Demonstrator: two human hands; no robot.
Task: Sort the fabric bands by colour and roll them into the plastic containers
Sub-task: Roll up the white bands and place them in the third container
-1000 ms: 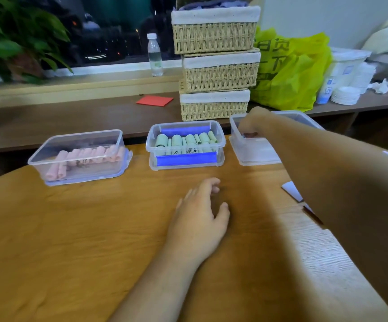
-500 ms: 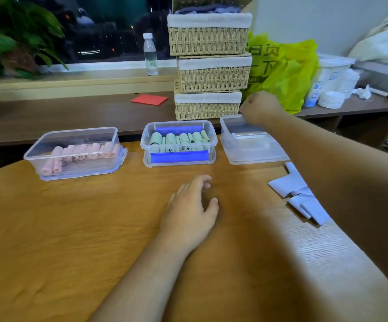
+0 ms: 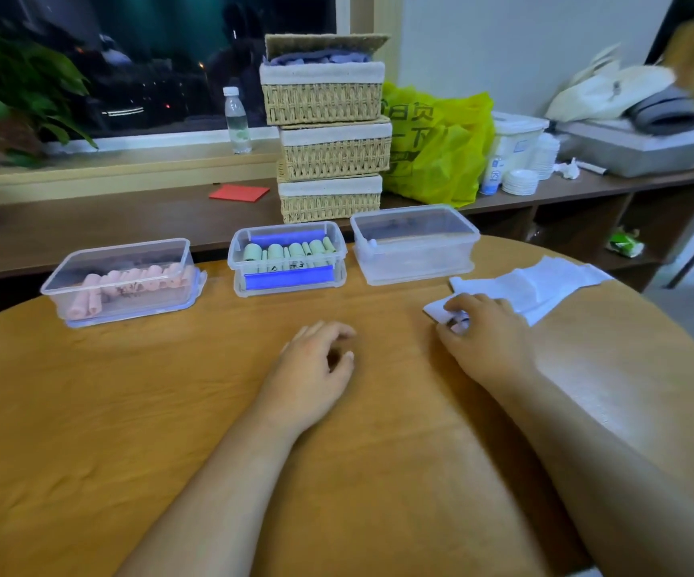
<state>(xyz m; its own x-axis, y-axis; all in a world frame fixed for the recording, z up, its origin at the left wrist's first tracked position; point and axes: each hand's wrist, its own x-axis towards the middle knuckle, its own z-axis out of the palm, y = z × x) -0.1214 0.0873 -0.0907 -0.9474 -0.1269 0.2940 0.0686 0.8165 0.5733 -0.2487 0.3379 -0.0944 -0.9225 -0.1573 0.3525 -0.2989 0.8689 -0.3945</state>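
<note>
White fabric band is lying under the right hand, whose fingers are pinching its near corner; the left hand is resting loosely curled, empty.

Left hand palm-down, fingers loosely curled; right hand farther forward, fingers pinched.

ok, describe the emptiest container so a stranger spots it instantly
On the round wooden table, three clear tubs line the far edge. The rightmost container sits nearest the lime bag. Its neighbours hold pink rolls and green rolls; it looks almost empty.
</note>
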